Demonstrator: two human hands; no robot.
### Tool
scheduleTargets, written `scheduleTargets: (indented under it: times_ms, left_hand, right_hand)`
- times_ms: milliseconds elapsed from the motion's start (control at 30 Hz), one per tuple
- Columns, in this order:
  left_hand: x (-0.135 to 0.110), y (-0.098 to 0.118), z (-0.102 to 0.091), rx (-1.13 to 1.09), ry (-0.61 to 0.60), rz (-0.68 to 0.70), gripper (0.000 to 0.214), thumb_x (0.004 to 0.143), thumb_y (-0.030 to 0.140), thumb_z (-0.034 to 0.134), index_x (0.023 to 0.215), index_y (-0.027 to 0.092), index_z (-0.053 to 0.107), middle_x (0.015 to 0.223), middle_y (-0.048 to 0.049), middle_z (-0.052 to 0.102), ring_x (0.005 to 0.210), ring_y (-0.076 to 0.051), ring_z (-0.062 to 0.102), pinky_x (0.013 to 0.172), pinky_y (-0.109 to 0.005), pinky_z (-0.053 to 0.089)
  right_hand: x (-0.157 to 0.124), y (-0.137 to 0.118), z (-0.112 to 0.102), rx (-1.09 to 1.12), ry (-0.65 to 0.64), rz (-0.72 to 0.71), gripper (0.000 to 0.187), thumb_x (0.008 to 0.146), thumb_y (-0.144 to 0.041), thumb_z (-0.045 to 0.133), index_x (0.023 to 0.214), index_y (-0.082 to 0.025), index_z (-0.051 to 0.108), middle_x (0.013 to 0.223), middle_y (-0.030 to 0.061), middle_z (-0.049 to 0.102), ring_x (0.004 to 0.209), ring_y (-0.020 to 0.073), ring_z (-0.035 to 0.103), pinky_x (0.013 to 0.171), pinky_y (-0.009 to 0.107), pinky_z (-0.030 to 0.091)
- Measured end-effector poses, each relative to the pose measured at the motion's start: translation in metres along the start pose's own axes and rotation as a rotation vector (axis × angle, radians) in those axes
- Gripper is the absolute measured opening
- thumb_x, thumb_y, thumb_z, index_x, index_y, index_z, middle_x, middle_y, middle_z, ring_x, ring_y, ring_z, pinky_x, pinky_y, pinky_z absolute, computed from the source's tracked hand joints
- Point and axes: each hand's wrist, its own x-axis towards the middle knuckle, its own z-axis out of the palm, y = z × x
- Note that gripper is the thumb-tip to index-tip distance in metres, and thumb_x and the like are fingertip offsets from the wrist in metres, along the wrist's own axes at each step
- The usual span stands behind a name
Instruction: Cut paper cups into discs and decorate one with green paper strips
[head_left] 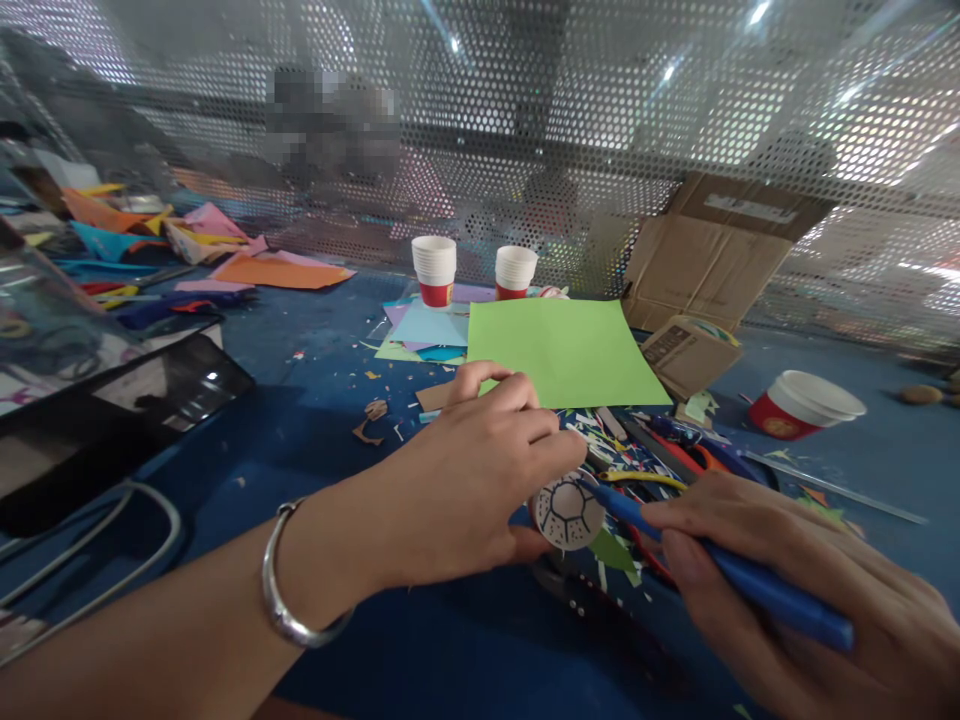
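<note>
My left hand (469, 470), a silver bangle on its wrist, is closed round the edge of a small round paper disc (568, 512) drawn with a dark turtle-shell pattern. My right hand (795, 590) grips a blue pen (720, 565) whose tip touches the disc's right edge. Both hands work low over the blue table (300, 400). Just beyond them lies a green paper sheet (562, 350), flat.
Two stacks of red-and-white paper cups (433, 268) stand behind the green sheet; another cup (801, 405) lies tipped at right. Folded cardboard (712, 250) leans on a perforated metal screen. Scissors and paper scraps (675, 455) litter the middle. A dark tablet (112, 410) and coloured papers (277, 270) lie left.
</note>
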Motion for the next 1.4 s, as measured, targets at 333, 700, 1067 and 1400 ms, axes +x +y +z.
scheduleTargets:
  times_ms: [333, 700, 1067, 1400]
  left_hand:
    - [0.000, 0.001, -0.001, 0.013, -0.008, 0.011, 0.034, 0.081, 0.043, 0.078, 0.103, 0.022, 0.062, 0.096, -0.0022, 0.069, 0.102, -0.027, 0.053, 0.099, -0.046, 0.028]
    - [0.001, 0.004, -0.001, -0.054, -0.020, -0.015, 0.031, 0.084, 0.046, 0.073, 0.095, 0.019, 0.062, 0.092, -0.0017, 0.067, 0.097, -0.026, 0.053, 0.099, -0.047, 0.028]
    - [0.002, -0.005, 0.003, -0.078, -0.032, -0.066, 0.034, 0.076, 0.042, 0.079, 0.094, 0.020, 0.060, 0.091, -0.0014, 0.068, 0.097, -0.027, 0.053, 0.097, -0.046, 0.025]
    - [0.000, -0.002, 0.003, -0.027, -0.030, -0.031, 0.034, 0.080, 0.044, 0.077, 0.095, 0.020, 0.059, 0.091, -0.0011, 0.066, 0.097, -0.026, 0.052, 0.094, -0.043, 0.025]
  right_hand:
    - [-0.001, 0.001, 0.003, -0.011, 0.018, -0.011, 0.013, 0.089, -0.015, 0.060, 0.098, -0.022, 0.067, 0.078, 0.0010, 0.078, 0.070, 0.0196, 0.078, 0.073, 0.027, 0.065]
    - [0.002, 0.004, -0.004, -0.012, -0.056, -0.065, 0.015, 0.089, -0.012, 0.062, 0.101, -0.020, 0.066, 0.084, 0.0024, 0.080, 0.076, 0.0164, 0.077, 0.084, 0.023, 0.062]
    - [0.005, -0.001, -0.003, 0.037, -0.015, -0.056, 0.012, 0.089, -0.012, 0.061, 0.096, -0.019, 0.068, 0.080, 0.0018, 0.079, 0.071, 0.0133, 0.076, 0.080, 0.017, 0.061]
    - [0.011, -0.005, 0.001, 0.061, 0.021, -0.047, 0.011, 0.089, -0.013, 0.060, 0.090, -0.018, 0.069, 0.077, 0.0036, 0.080, 0.070, 0.0118, 0.076, 0.078, 0.015, 0.059]
